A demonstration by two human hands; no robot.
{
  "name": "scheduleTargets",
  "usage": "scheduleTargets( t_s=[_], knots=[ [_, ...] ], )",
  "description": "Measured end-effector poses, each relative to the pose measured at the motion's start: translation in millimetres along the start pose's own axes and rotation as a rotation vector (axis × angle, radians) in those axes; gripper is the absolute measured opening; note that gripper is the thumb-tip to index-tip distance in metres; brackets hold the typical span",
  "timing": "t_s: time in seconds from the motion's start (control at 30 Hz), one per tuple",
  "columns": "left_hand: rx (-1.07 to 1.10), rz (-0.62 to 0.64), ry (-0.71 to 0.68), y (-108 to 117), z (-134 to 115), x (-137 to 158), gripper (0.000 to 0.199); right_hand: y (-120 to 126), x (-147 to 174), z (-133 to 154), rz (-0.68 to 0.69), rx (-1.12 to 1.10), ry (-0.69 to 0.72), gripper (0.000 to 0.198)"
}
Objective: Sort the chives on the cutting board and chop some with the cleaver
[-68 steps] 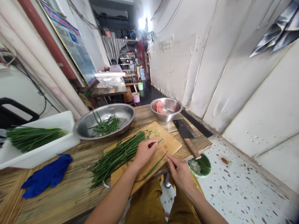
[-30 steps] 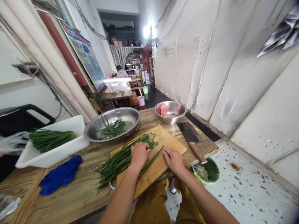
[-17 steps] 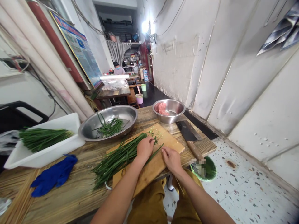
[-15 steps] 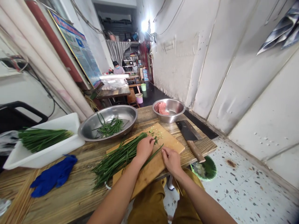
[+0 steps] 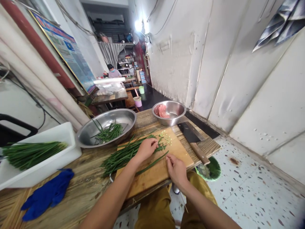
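Observation:
A bunch of green chives (image 5: 124, 152) lies across the wooden cutting board (image 5: 152, 181), with one loose piece angled toward the front. My left hand (image 5: 145, 148) rests over the bunch near its cut ends, fingertips pinched; what is between them is too small to make out. At the board's right side, my right hand (image 5: 176, 168) pinches a thin pale strand (image 5: 185, 203) whose tail hangs below the wrist. Its other end reaches up toward the chive ends. Small pale chopped bits (image 5: 167, 137) are scattered at the board's far corner.
A cleaver (image 5: 190, 135) lies right of the board. Behind stand a steel bowl with pink meat (image 5: 162, 111) and a wide steel basin (image 5: 130, 122) of chives. To the left are a white tub (image 5: 73, 140) with chives and blue gloves (image 5: 49, 192). A person (image 5: 114, 72) sits far back.
The view has shifted, so the surroundings sit differently in frame. My hands stay close together at the chives' cut ends, and the loose piece lies more apart from the bunch.

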State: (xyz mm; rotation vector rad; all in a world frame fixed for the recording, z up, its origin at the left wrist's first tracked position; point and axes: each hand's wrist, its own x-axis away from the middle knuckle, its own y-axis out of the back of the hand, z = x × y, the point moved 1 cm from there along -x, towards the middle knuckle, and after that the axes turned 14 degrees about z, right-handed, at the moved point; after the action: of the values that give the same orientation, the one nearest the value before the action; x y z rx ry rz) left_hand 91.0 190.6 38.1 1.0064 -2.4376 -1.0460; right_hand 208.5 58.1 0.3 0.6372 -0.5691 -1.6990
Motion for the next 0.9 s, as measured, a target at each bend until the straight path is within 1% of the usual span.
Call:
scheduleTargets(
  t_s=[0.1, 0.17, 0.3, 0.47, 0.57, 0.67, 0.9],
  knots=[
    [0.083, 0.005, 0.008, 1.4, -6.8, -5.0, 0.020, 3.3, -1.9, -1.2, 0.005, -0.041, 0.017, 0.028],
    [0.093, 0.002, -0.008, -1.6, -8.3, -8.9, 0.020, 4.9, -2.0, -2.3, 0.005, -0.084, 0.032, 0.028],
    [0.088, -0.035, -0.027, -12.4, -2.9, -10.7, 0.017, 6.7, -1.1, -4.1, 0.004, -0.164, 0.074, 0.028],
    [0.158, -0.035, 0.015, -20.0, 4.8, -5.7, 0.025, 10.2, -1.2, -5.4, -0.025, -0.220, 0.062, 0.027],
    [0.170, -0.059, 0.033, -20.8, 7.2, -4.3, 0.026, 11.7, -3.9, -7.2, -0.020, -0.217, 0.041, 0.027],
    [0.173, -0.099, 0.030, -22.0, 9.5, -4.9, 0.023, 11.6, -6.8, -9.0, -0.009, -0.177, 0.030, 0.027],
    [0.169, -0.188, 0.066, -23.4, 11.8, -5.9, 0.020, 12.5, -8.1, -8.1, 0.032, -0.059, 0.056, 0.028]
  ],
)
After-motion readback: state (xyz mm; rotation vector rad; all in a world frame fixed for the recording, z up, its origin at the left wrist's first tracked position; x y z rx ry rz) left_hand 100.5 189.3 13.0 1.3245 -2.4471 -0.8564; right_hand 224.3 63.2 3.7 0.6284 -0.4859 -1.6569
